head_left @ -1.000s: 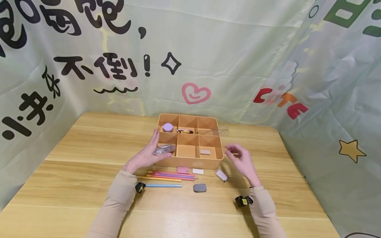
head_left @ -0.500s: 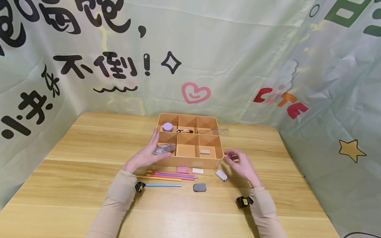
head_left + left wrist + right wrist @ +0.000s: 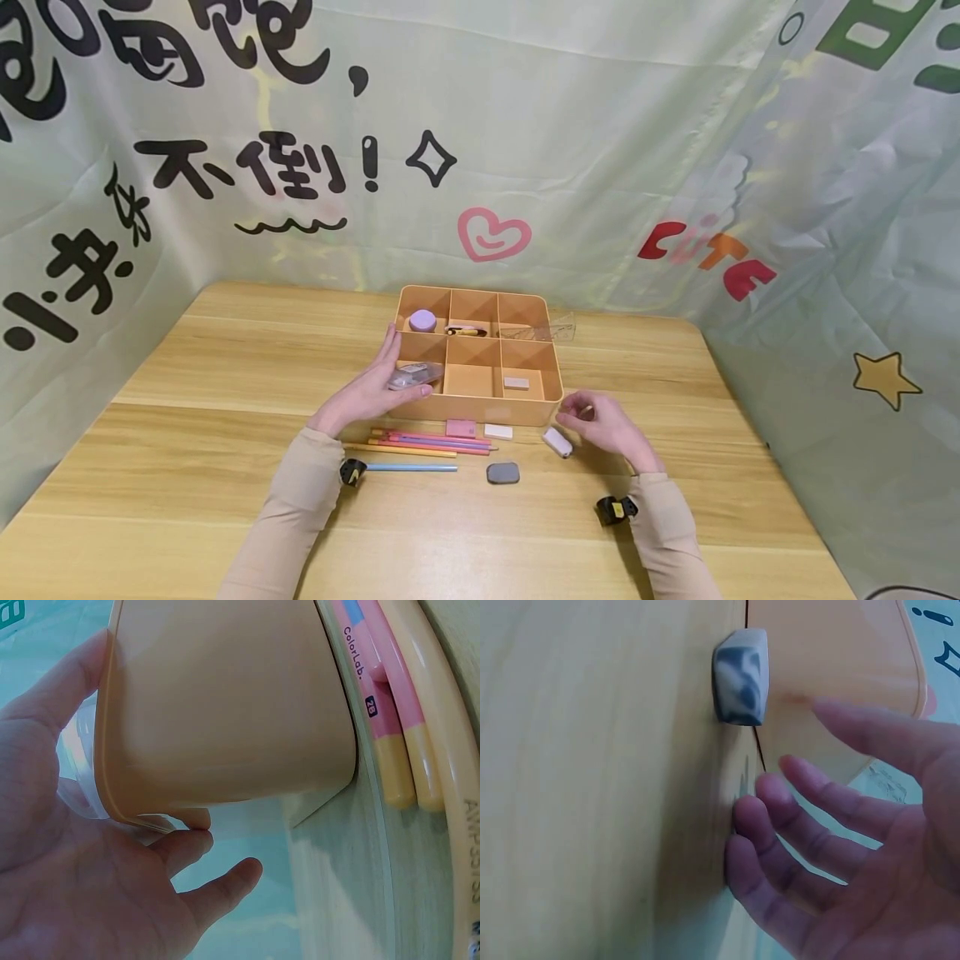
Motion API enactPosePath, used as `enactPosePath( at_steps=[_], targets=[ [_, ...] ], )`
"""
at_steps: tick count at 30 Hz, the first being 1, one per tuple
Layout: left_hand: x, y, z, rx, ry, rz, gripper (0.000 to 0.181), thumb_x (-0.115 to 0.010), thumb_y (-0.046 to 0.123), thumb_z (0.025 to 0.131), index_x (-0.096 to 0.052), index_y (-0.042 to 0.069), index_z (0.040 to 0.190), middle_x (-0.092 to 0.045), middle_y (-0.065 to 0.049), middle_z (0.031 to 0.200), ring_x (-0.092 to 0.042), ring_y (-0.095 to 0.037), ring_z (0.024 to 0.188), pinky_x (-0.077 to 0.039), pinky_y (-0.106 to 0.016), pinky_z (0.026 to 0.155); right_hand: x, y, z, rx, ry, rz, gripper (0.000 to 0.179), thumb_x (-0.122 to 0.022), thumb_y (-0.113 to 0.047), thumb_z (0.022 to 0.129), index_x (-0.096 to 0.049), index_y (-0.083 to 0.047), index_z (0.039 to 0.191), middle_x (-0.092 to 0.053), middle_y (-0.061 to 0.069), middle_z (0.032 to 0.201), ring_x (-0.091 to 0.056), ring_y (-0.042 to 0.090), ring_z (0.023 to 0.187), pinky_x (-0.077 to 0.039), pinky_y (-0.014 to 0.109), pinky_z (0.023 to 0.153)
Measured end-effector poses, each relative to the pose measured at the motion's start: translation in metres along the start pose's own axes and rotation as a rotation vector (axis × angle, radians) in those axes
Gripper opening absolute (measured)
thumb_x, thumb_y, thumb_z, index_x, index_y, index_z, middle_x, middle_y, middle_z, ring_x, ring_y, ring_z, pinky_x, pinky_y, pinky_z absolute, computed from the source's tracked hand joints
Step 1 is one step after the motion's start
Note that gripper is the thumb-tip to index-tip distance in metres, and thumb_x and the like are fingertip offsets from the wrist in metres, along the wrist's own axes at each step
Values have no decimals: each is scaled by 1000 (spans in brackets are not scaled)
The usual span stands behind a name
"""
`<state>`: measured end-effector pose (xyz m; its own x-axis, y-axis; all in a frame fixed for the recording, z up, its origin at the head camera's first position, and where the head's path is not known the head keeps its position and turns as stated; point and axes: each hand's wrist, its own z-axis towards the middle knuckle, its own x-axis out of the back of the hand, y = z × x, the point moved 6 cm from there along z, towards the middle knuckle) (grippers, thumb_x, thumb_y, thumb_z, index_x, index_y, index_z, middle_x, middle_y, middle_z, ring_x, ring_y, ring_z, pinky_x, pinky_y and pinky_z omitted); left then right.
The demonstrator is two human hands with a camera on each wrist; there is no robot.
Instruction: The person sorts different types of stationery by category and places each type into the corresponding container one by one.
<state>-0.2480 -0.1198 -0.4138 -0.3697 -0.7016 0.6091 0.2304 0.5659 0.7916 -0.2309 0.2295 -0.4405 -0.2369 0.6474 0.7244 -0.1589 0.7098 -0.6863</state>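
Note:
My left hand point(image 3: 362, 398) holds the front left corner of a tan six-compartment organizer box point(image 3: 457, 408), thumb at the front rim and fingers along the left side. In the left wrist view the fingertips bend against the box wall point(image 3: 225, 712). A clear plastic pack point(image 3: 412, 375) leans in the front left compartment beside that thumb. My right hand point(image 3: 606, 427) is just right of the box's front right corner, fingers loosely bent and holding nothing. Close to its fingertips lies a white block-shaped eraser point(image 3: 557, 442), whose grey marbled end point(image 3: 741, 686) shows in the right wrist view.
Several pencils point(image 3: 427, 442) and a blue pencil point(image 3: 412, 468) lie before the box, with a pink block point(image 3: 461, 428), a white block point(image 3: 498, 432) and a grey rounded piece point(image 3: 503, 473). A purple-lidded item point(image 3: 422, 321) and a clear ruler point(image 3: 558, 328) are at the back compartments.
My right hand has moved down and slightly left, from beside the box's right wall to the white eraser. The left hand and the box have stayed in place.

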Motion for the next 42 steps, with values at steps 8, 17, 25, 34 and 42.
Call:
enactPosePath(
  at_steps=[8,17,25,34,42],
  targets=[
    [-1,1,0,2,1,4,111,-67,43,95,19,10,159,27,-15,166,1,-47,155,-12,-60,124,-6,-2,-4,-38,-126,-19,34,-71,-24,92,-66,3,112,-67,10,96,-61,17,86,-51,24,69],
    [0,0,0,1,1,-2,112,-67,43,95,20,11,159,29,-12,165,1,-48,154,-11,-60,124,-11,-7,-4,-36,-170,-68,39,-77,-31,88,-65,-1,110,-62,4,87,-53,13,78,-45,22,66],
    [-1,-1,0,1,3,-12,113,-67,44,95,23,16,158,30,-12,165,1,-49,154,-11,-61,123,-14,-13,-2,-53,-171,-149,46,-86,-32,77,-64,-3,106,-62,4,86,-53,14,78,-46,27,71],
    [-1,-1,-1,-1,5,-21,113,-67,43,95,22,16,158,29,-11,165,2,-48,154,-10,-61,124,-18,-18,0,-83,-166,-242,41,-88,-29,75,-64,-6,100,-64,4,88,-55,14,80,-47,29,73],
    [-1,-1,-1,-9,7,-21,112,-67,43,95,22,16,158,29,-11,165,1,-48,154,-11,-61,124,-21,-17,1,-87,-164,-241,36,-87,-24,77,-63,-8,98,-67,2,88,-57,13,80,-49,30,74]
  ],
)
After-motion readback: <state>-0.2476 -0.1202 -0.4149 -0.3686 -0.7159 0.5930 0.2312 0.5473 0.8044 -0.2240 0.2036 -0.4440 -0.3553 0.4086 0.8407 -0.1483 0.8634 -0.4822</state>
